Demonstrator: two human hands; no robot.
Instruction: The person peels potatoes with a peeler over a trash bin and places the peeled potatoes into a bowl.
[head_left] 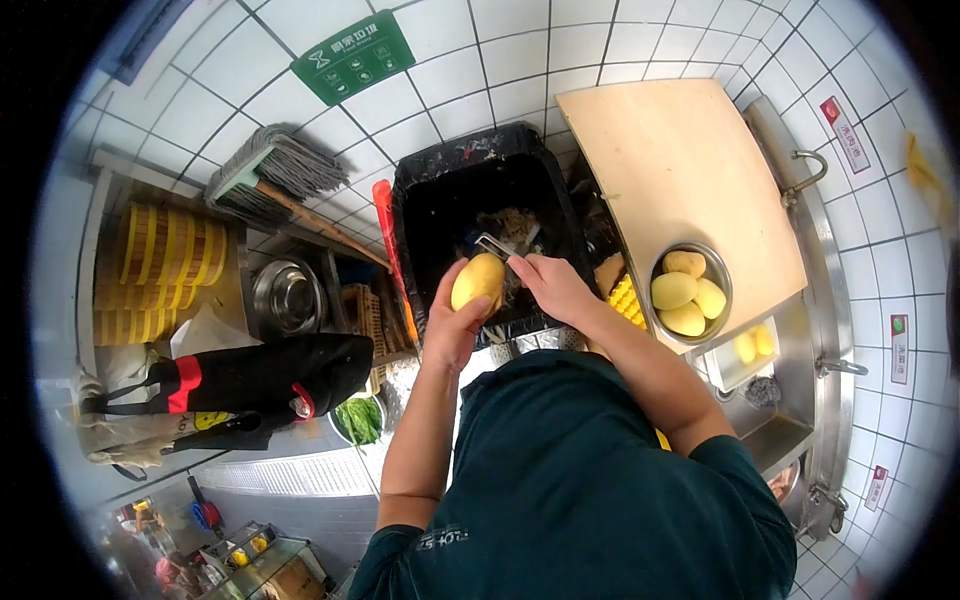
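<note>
My left hand (453,322) is wrapped round a yellow, mostly peeled potato (477,281), held over a black waste bin (405,180). In my right hand (548,287) is a metal peeler (492,245), its head just above the potato's upper right side and apart from it as far as I can see. Scraps (515,228) lie inside the dark bin. To the right, a steel bowl (728,290) holds several potatoes; the one at the back (684,263) looks browner than the others.
The bowl stands on a wooden board (690,160) over the sink (780,440). Beside it, a white container (715,365) holds yellow potatoes. Left of the bin are a red-handled tool (388,225), a mop (290,170) and a shelf with steamer baskets (170,245). Taps (805,175) line the right wall.
</note>
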